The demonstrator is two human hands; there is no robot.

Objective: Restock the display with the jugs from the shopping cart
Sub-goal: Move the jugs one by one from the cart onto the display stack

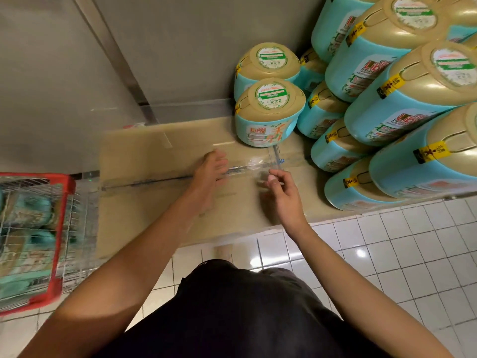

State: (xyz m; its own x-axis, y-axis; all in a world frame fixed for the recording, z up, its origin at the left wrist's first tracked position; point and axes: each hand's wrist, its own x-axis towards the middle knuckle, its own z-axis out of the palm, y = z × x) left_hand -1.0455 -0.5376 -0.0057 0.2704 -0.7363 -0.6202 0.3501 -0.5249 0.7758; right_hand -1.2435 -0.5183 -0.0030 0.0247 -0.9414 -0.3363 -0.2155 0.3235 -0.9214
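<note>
At the far left stood the shopping cart (64, 200), red-rimmed, with teal jugs (31, 210) blurred inside its wire basket. Beside it lay the display's cardboard top (154, 151), sealed along the middle with clear tape (258, 165). The left hand (209, 174) reached over the cardboard at the tape line, fingers stretched out and holding nothing. The right hand (282, 195) hovered near the tape with fingers loosely curled — whether it pinched the tape could not be told. Further right, two upright jugs (268, 112) stood on the cardboard against the wall, and beside them rose the stacked jugs (402, 109), layered over the white floor tiles (387, 254).
</note>
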